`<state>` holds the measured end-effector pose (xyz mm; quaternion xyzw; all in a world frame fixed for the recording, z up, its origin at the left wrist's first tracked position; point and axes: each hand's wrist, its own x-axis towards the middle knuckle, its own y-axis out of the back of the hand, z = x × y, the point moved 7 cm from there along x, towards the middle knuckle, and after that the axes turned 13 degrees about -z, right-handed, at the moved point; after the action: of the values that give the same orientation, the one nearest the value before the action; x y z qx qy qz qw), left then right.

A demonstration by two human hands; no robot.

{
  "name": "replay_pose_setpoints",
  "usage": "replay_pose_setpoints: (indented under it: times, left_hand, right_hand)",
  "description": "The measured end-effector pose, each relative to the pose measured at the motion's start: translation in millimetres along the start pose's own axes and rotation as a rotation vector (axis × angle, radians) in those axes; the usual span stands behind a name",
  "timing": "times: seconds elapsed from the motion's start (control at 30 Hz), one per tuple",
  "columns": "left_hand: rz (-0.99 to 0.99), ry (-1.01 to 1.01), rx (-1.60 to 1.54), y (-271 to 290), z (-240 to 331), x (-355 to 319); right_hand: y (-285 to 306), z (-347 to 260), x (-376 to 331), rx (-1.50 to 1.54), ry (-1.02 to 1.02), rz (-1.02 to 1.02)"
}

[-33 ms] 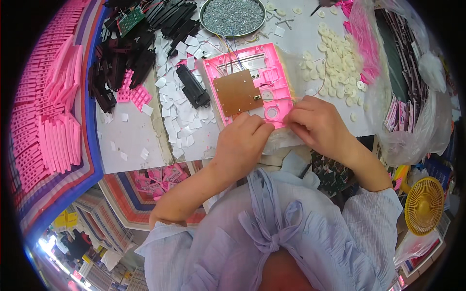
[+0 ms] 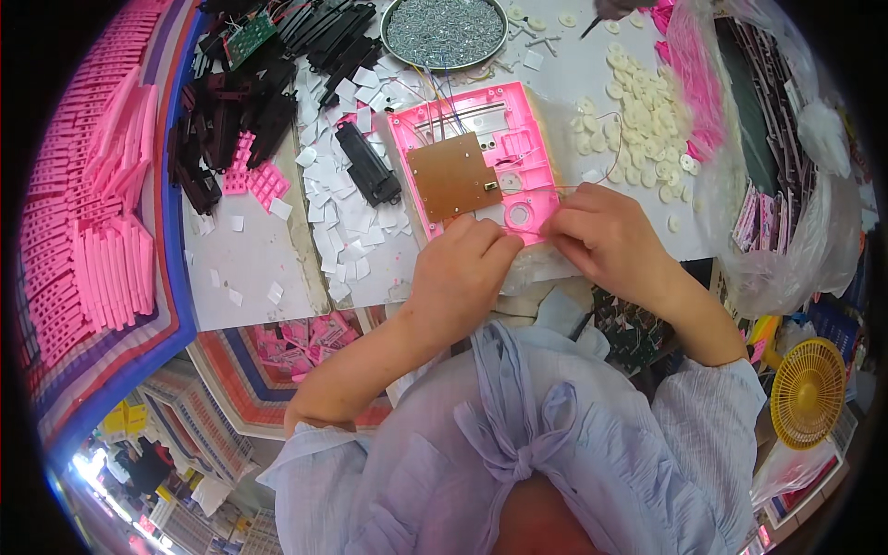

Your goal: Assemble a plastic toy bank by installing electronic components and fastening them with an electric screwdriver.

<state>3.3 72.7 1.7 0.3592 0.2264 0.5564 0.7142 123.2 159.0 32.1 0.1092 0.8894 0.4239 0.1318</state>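
A pink plastic casing (image 2: 544,171) lies face down before me, its inside showing. A brown circuit board (image 2: 451,176) sits tilted over its left part, with thin wires (image 2: 450,102) rising from the far side. My left hand (image 2: 462,264) is at the near edge of the casing, below the board, thumb and fingers pressed together. My right hand (image 2: 606,231) pinches at the casing's near right corner, beside a round pink ring (image 2: 519,215). A thin orange-red wire (image 2: 618,153) runs from the board past the right knuckles and loops upward. What the fingertips of either hand hold is hidden.
Left of the casing lie a black plastic part (image 2: 367,166) and many white paper squares (image 2: 333,222). Behind stands a round tray of screws (image 2: 444,32). White plastic discs (image 2: 643,120) spread at the right. Pink parts (image 2: 116,268) pile far left; a yellow fan (image 2: 809,393) stands lower right.
A dark object at the far top right edge has come further into view. My hands and the casing have stayed in place.
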Motion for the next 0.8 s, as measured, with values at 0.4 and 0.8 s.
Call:
replay_pose_setpoints:
  times: [0.4,0.8]
  left_hand:
    - [-0.099,0.023,0.07,-3.3,-0.5,-0.3]
    - [-0.18,-0.149,0.183,-8.0,7.0,2.5]
  right_hand:
    - [-9.1,23.5,-11.8,0.141,0.178,0.232]
    - [-33.4,-2.0,-42.5,-0.352,0.031,0.317]
